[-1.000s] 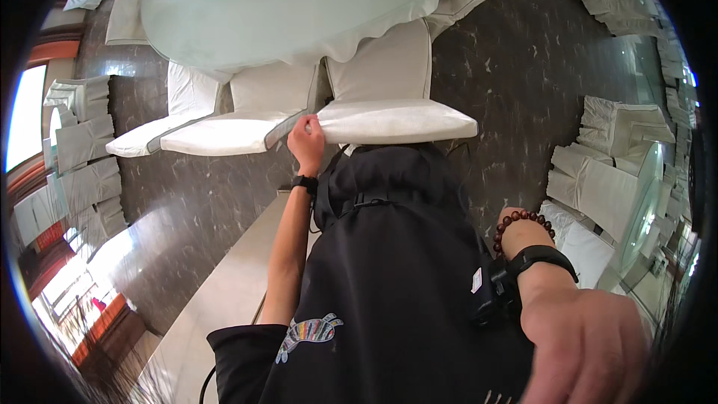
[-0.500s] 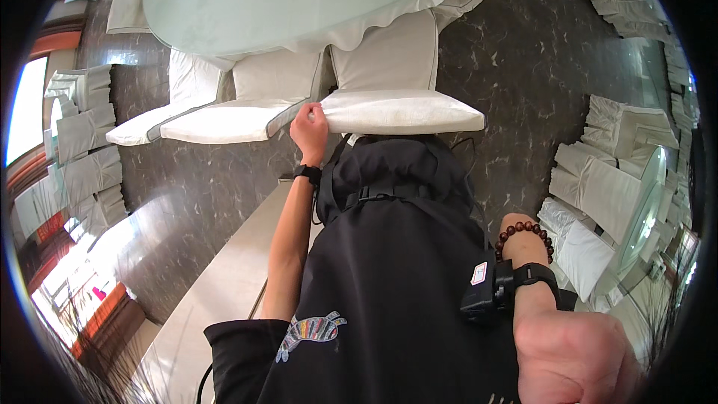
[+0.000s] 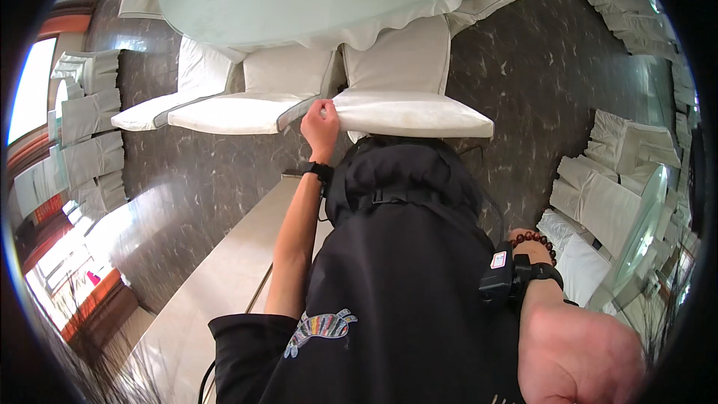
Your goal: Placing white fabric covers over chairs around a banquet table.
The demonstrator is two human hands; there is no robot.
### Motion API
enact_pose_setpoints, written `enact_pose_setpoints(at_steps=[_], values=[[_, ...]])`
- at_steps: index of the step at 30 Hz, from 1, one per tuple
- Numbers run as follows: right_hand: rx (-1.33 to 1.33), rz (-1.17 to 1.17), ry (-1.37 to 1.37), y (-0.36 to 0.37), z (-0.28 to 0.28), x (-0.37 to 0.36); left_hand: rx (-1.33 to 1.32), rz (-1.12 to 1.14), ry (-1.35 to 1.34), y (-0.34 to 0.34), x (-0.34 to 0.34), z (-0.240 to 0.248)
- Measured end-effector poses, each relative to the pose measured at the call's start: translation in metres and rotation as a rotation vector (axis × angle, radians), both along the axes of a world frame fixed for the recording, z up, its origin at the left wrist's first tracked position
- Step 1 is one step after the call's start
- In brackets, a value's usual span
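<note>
My left hand (image 3: 321, 133) is closed at the near left corner of a white covered chair seat (image 3: 415, 116). Its curled fingers pinch the cloth chair cover there, and creases run from them into the seat. A black watch (image 3: 319, 172) is on my left wrist. The chair's upright back (image 3: 396, 56) stands against the tablecloth. My right arm is bent up, with my right hand (image 3: 580, 355) large at the bottom right. It looks curled, its fingers mostly turned away and cut off by the frame. A beaded bracelet (image 3: 532, 238) and a strapped black device (image 3: 505, 277) circle that arm.
A glass-topped round table (image 3: 321, 0) with pale cloth is ahead. Two more covered chairs (image 3: 224, 114) stand left of mine. A light-coloured ledge (image 3: 224, 254) lies beside my left arm. More covered chairs (image 3: 598, 191) and tables line both sides. The floor (image 3: 508, 67) is dark marble.
The view has shifted slightly, so the table and chairs sit a little further right. My left hand stays at the seat corner, and my right hand stays raised.
</note>
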State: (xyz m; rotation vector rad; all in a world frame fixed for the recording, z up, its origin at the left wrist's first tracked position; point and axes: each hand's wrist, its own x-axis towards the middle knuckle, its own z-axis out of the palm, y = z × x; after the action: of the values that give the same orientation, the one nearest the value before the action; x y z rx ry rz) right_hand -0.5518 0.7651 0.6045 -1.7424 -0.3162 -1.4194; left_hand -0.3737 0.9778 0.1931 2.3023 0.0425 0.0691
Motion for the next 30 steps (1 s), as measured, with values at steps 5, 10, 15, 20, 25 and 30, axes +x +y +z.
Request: enact_pose_setpoints(at_steps=[5, 10, 15, 20, 25, 30], values=[[-0.151, 1.063, 0.379, -0.068, 0.02, -0.022, 0.027, -0.004, -0.006, -0.004, 0.0, 0.003], [0.168, 1.01, 0.398, 0.0, -0.022, 0.052, 0.022, -0.019, 0.025, -0.002, 0.0, 0.001], [0.263, 1.127, 0.415, 0.002, -0.017, 0.054, 0.051, -0.022, 0.017, -0.005, 0.001, 0.001], [0.31, 1.157, 0.401, 0.002, -0.02, 0.053, 0.019, -0.019, -0.007, -0.002, 0.005, -0.005], [0.367, 1.198, 0.417, 0.011, -0.026, 0.05, 0.025, -0.035, -0.056, 0.0, 0.002, -0.005], [0.469, 1.238, 0.432, 0.038, -0.036, 0.053, 0.023, -0.057, -0.032, -0.004, 0.002, -0.009]])
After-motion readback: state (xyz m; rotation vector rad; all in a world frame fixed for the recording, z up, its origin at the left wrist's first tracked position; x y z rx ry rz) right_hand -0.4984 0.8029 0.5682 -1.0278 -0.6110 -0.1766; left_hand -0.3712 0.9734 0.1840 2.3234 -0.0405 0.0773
